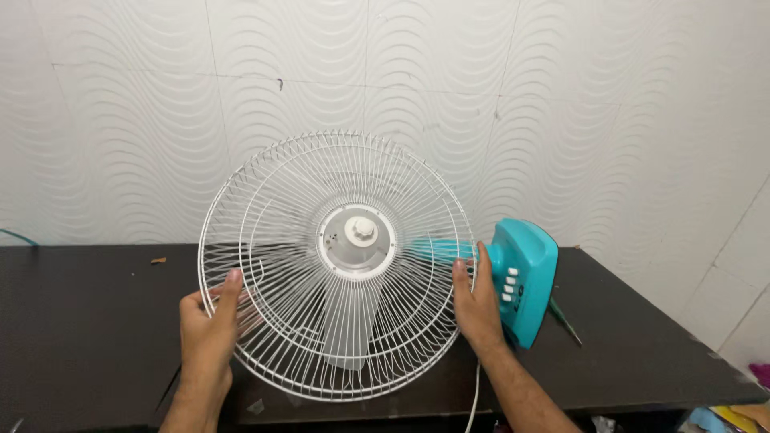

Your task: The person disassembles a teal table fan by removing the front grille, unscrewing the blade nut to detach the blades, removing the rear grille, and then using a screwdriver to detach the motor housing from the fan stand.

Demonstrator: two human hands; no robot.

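Observation:
A white wire fan guard (273,216) stands on edge over the dark table, facing me, with a white hub (358,240) and translucent blades showing through the wires. My left hand (210,322) grips the guard's lower left rim. My right hand (475,298) holds the right rim, fingers curled around the wires. Behind the guard, the fan's teal base with white buttons (525,281) lies tipped on its side at the right.
The dark table (88,321) runs along a white tiled wall with a wavy pattern. A green-handled tool (565,318) lies right of the teal base. A white cord (475,401) hangs over the front edge. Colourful items (734,417) sit below at bottom right.

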